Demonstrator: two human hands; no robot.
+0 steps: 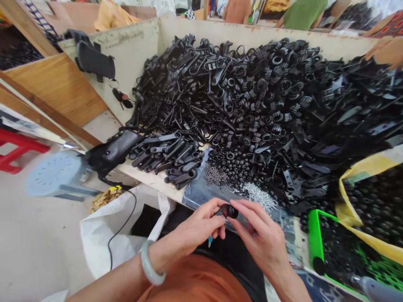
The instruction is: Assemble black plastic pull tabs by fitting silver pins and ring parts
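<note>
In the head view, the small black part (229, 211) is on the near side of the big pile of black parts (252, 96), right between the 2 hands, so both hands are just as close to it. The left hand (195, 230) pinches its left side with thumb and finger, and the right hand (260, 237) pinches its right side, so both hands are closed on it. The part is tiny, dark, shiny and round like a little ring, with no long side I can make out, and the silver pins (256, 193) lie between it and the pile.
</note>
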